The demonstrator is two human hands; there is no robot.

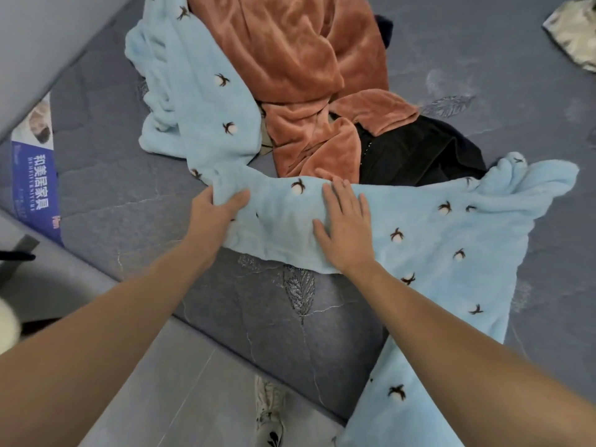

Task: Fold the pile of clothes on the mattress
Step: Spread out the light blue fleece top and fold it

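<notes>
One light blue fleece garment (pixel 419 227) lies spread across the grey mattress (pixel 483 91), its near part hanging over the mattress edge. Left hand (pixel 214 211) pinches its left edge, thumb on top, fingers curled under. Right hand (pixel 346 230) presses flat, fingers straight. Beyond lie a rust fleece garment (pixel 306 75) and a black garment (pixel 419 153); bare mattress lies to the right.
</notes>
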